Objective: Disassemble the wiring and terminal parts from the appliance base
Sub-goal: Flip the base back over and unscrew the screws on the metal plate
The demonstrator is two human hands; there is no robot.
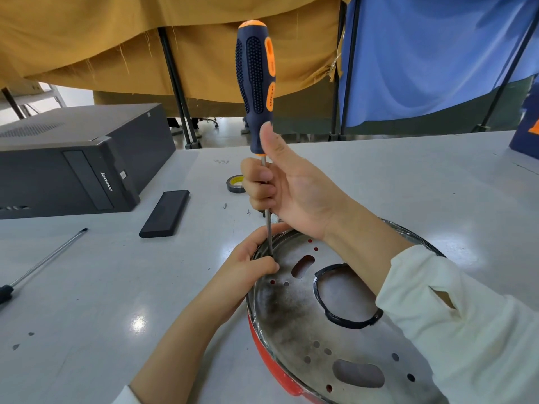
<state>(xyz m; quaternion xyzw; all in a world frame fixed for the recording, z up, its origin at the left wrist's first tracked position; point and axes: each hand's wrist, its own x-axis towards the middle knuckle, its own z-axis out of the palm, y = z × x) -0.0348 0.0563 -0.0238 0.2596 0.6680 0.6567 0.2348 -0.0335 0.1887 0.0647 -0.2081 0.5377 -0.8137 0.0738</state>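
Note:
The appliance base (291,322), a round steel plate with holes over a red shell, lies at the lower right of the table. A long screwdriver (256,80) with a dark blue and orange handle stands upright, its tip at the plate's left rim. My right hand (280,188) grips the shaft just under the handle, thumb up along the handle's base. My left hand (250,263) holds the plate's rim and pinches the shaft near its tip. No wiring or terminal parts show in this view.
A black Lenovo computer case (73,158) lies at the left. A flat black bar (164,214), a roll of tape (234,183), small loose screws (225,205) and a second screwdriver (40,263) lie on the grey table (102,301). Cloth partitions hang behind.

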